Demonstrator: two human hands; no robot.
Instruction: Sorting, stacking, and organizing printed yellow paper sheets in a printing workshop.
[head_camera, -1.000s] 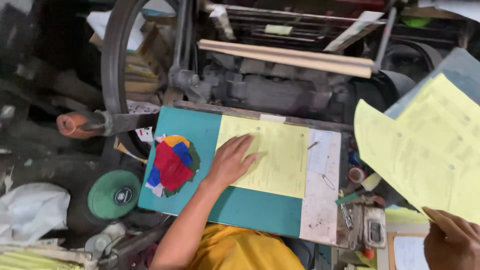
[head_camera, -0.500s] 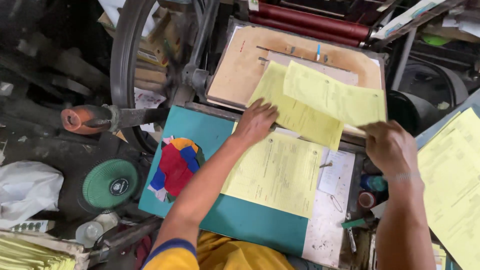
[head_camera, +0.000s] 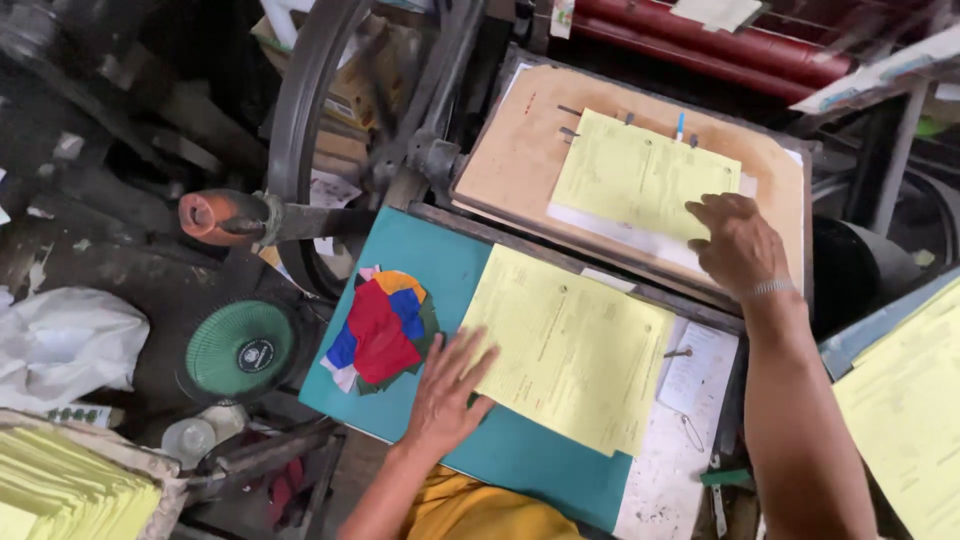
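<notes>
Right hand (head_camera: 738, 240), fingers extended flat, presses the yellow printed sheet (head_camera: 640, 175) lying on the tan board (head_camera: 510, 160); the sheet's long axis seems to run toward upper right. Left hand (head_camera: 448, 390), fingers spread, rests flat at the edge of the yellow paper stack (head_camera: 570, 350) on the teal table (head_camera: 440, 260).

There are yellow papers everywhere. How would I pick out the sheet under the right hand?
Find the tan board tilted up behind the teal table. One yellow sheet lies alone on it, the right hand resting on its lower right corner. Unlike the yellow stack by the left hand, it sits on the board.
</notes>
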